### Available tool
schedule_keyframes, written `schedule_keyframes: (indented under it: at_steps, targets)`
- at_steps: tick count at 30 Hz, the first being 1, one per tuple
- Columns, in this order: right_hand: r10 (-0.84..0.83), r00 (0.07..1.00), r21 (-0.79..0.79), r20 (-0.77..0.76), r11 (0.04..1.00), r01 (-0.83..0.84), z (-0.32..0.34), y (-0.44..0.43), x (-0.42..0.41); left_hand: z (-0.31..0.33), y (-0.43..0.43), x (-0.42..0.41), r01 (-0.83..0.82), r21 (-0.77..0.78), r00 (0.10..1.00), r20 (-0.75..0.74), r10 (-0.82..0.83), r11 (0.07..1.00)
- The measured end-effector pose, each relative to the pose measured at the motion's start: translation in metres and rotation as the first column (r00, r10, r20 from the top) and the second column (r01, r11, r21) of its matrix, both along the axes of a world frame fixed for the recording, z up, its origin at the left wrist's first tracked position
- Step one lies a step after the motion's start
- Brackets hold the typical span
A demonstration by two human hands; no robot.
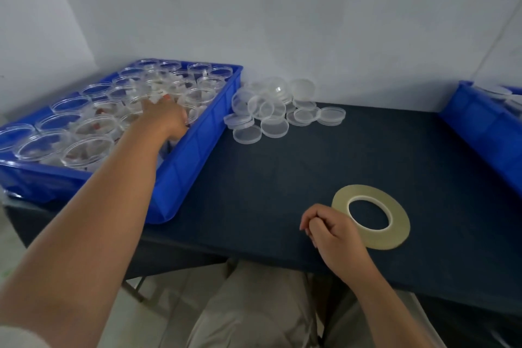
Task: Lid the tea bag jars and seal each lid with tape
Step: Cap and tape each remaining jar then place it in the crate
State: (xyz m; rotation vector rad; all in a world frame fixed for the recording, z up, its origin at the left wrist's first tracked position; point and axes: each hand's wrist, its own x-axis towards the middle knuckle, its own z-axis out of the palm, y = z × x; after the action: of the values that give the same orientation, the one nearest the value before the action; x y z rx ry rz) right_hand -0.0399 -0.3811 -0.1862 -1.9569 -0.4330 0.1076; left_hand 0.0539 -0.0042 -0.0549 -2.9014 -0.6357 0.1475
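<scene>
Open jars [87,147] in blue tray [197,147] at 10 o'clock. Left hand [165,118] in among them, grip unclear. Lid pile [274,124] at 12 on counter [282,172], closer to left hand. Right hand [330,232] fisted, empty, against tape roll [370,191] at 4.

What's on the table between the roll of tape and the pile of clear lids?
Nothing: the head view shows only bare dark blue tabletop between the tape roll and the lid pile.

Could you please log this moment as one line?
left hand: in tray, at jars | right hand: curled beside tape | lids: piled beside tray
</scene>
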Motion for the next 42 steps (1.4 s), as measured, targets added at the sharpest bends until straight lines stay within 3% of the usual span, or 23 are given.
schedule_keyframes:
  at_steps: [6, 12, 16, 19, 22, 25, 27, 29, 33, 37, 42]
  targets:
    - [-0.020, 1.000, -0.012, 0.009, 1.000, 0.020, 0.003, 0.001, -0.001, 0.003, -0.002, -0.014, 0.017, -0.205, 0.996, 0.086, 0.001, 0.979]
    - [-0.030, 0.999, -0.002, 0.018, 1.000, 0.030, 0.001, 0.001, -0.001, -0.002, 0.010, -0.029, 0.099, -0.290, 0.981, 0.186, -0.045, 0.952]
    - [-0.034, 0.999, -0.011, 0.010, 0.999, 0.035, 0.000, 0.001, 0.001, -0.001, 0.011, -0.035, 0.098, -0.248, 0.967, 0.254, -0.033, 0.964]
    - [-0.026, 0.999, -0.011, 0.021, 1.000, 0.026, -0.001, 0.001, 0.000, 0.009, 0.007, -0.040, 0.043, -0.096, 0.951, 0.308, -0.011, 0.994]
    - [-0.026, 0.999, -0.012, 0.026, 1.000, 0.027, -0.002, 0.000, 0.000, 0.026, -0.003, -0.045, 0.151, -0.102, 0.876, 0.475, -0.085, 0.983]
    - [-0.025, 0.999, -0.031, 0.024, 0.999, 0.025, -0.003, 0.000, 0.000, 0.052, -0.018, -0.055, 0.297, -0.073, 0.726, 0.665, -0.176, 0.952]
    - [-0.030, 0.999, -0.030, 0.026, 0.999, 0.030, -0.001, 0.000, 0.000, 0.070, -0.031, -0.063, 0.409, -0.023, 0.631, 0.729, -0.264, 0.912]
    - [-0.048, 0.998, -0.015, 0.029, 0.999, 0.048, -0.003, 0.002, 0.002, 0.083, -0.049, -0.070, 0.506, -0.032, 0.605, 0.726, -0.328, 0.862]
    - [-0.070, 0.997, 0.049, 0.029, 0.996, 0.068, -0.004, 0.005, -0.001, 0.072, -0.101, -0.083, 0.692, -0.154, 0.652, 0.551, -0.521, 0.705]
    - [-0.038, 0.998, 0.169, 0.050, 0.985, 0.029, -0.002, 0.004, -0.002, 0.018, -0.149, -0.088, 0.799, -0.360, 0.599, 0.418, -0.683, 0.481]
    - [-0.211, 0.975, 0.261, 0.069, 0.947, 0.186, -0.002, 0.003, 0.000, -0.036, -0.172, -0.079, 0.876, -0.406, 0.472, 0.609, -0.637, 0.260]
